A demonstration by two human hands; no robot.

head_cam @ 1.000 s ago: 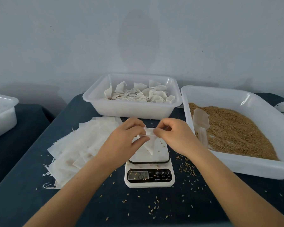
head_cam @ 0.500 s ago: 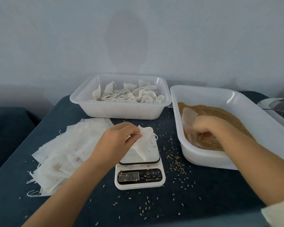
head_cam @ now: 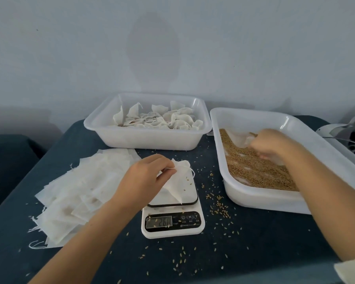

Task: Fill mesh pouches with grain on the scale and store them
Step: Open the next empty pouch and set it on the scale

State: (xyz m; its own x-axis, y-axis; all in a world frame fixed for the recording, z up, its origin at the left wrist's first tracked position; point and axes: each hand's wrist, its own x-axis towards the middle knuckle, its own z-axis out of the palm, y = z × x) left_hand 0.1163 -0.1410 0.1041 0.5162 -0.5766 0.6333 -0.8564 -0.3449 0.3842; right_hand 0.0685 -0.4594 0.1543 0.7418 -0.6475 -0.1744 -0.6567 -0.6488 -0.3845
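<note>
A person readies a mesh pouch for filling, scoop now in the grain.

Left hand [head_cam: 146,179] pinches the empty pouch [head_cam: 179,180] open over the scale [head_cam: 173,218]; flat pouches [head_cam: 80,189] lie left of it. Right hand [head_cam: 268,143] has left the pouch and grips the scoop [head_cam: 241,139] in the grain tray [head_cam: 252,167]. Spilled grain lies between the hands.

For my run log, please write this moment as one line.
left hand: pinches mesh pouch over scale | right hand: grips scoop in grain tray | step: scooping grain
</note>
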